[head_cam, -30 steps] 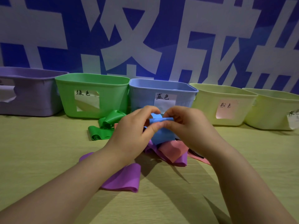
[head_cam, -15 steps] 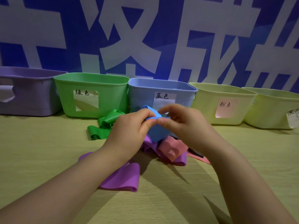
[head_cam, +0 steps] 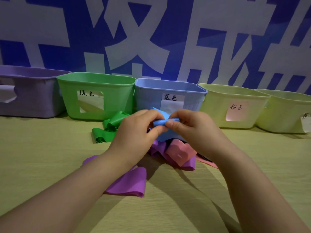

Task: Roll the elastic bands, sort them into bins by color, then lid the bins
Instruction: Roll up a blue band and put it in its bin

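With left hand (head_cam: pixel 134 133) and right hand (head_cam: pixel 195 132) together, pinching rolled end of blue band (head_cam: pixel 159 123) to keep coil tight.

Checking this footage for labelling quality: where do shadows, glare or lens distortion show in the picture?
Head view: the arms throw long dark shadows across the table; head view: the bin row slopes down to the right, from purple bin to far-right yellow bin; head view: no harsh glare, and the left hand, right hand and blue band look sharp.
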Available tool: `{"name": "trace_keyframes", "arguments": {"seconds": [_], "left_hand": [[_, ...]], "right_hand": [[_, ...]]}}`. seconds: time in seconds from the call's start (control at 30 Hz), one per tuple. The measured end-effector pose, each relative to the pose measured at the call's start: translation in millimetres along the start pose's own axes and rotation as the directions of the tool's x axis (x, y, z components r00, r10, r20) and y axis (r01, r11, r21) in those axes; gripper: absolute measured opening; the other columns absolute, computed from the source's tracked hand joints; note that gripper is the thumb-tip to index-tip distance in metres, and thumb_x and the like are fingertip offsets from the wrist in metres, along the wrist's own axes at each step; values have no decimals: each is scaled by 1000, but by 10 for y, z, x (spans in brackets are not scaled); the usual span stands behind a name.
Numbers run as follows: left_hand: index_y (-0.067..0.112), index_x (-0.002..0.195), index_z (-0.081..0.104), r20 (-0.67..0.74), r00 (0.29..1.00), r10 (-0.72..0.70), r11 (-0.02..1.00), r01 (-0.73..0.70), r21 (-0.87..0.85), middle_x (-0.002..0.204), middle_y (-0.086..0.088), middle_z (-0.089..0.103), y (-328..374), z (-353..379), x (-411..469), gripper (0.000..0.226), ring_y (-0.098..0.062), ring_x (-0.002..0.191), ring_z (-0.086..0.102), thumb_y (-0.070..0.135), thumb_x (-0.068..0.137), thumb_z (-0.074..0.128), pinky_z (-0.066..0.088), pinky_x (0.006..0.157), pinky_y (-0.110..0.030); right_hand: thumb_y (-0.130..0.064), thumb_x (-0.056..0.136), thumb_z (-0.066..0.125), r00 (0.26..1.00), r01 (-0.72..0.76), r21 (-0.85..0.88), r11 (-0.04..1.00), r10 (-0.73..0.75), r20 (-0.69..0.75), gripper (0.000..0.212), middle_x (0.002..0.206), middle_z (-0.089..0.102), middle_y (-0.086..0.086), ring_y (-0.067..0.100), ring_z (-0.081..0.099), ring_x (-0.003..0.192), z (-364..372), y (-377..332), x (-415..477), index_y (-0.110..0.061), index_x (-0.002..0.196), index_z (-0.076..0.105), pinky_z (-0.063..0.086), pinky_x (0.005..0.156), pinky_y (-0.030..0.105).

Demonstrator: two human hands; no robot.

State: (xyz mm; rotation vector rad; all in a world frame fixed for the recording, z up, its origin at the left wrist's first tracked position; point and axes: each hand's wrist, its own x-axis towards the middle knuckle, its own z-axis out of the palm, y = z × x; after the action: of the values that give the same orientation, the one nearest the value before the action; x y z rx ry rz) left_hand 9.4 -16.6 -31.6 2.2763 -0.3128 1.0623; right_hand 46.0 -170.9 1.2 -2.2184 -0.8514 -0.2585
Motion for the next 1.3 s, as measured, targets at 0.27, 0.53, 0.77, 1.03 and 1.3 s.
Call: {"name": "trace_keyframes", "arguments": {"seconds": [0.27, 0.53, 0.77, 1.03, 1.3], "left_hand": [[13, 100, 71, -27, 1000, -6, 1000, 6, 8, 76, 11, 53, -36, -17, 24, 28, 2, 71, 45, 27, 79, 59, 32, 66, -1], [15, 97, 59, 5, 999, 36, 999, -36, -24, 87, 3, 60, 24, 27, -25, 30, -5, 76, 49, 39, 81, 51, 35, 64, -18], [17, 88, 60, -6, 1000, -19, 1000, 19, 13, 63, 20, 48, 9, 16, -29, 13, 14, 63, 47, 23, 80, 67, 33, 59, -5], [12, 94, 63, 26, 1000, 2, 997, -4, 71, 66, 15, 47, 6, 10, -13, 14, -4, 64, 39, 24, 86, 62, 33, 57, -9], [26, 91, 44, 4, 999, -45, 999, 45, -16, 68, -2, 63, 27, 13, -35, 21, -18, 59, 55, 41, 84, 58, 39, 57, -32]], "right_hand": [[-37, 78, 68, 997, 67, -5, 998, -68, -38, 19, 77, 60, -7, 6, 55, 71, 31, 18, 12, -33, 95, 59, 45, 68, 23], [-32, 86, 59, 995, 49, -32, 998, -52, -88, 5, 71, 56, -5, 6, 48, 64, -12, 14, 23, -28, 85, 57, 37, 60, 19], [-41, 89, 54, 999, 10, -60, 998, -13, -41, 16, 59, 48, -9, -1, 45, 53, -6, 6, 20, -26, 86, 60, 34, 51, 14], [-39, 78, 67, 993, 96, -55, 994, -99, -69, 20, 85, 61, -9, 3, 53, 76, -1, -19, -4, -26, 93, 63, 42, 70, 20], [-38, 87, 59, 1000, 20, -64, 998, -20, -9, 13, 66, 52, -12, 1, 45, 59, -2, -15, 9, -28, 93, 63, 35, 54, 14]]}}
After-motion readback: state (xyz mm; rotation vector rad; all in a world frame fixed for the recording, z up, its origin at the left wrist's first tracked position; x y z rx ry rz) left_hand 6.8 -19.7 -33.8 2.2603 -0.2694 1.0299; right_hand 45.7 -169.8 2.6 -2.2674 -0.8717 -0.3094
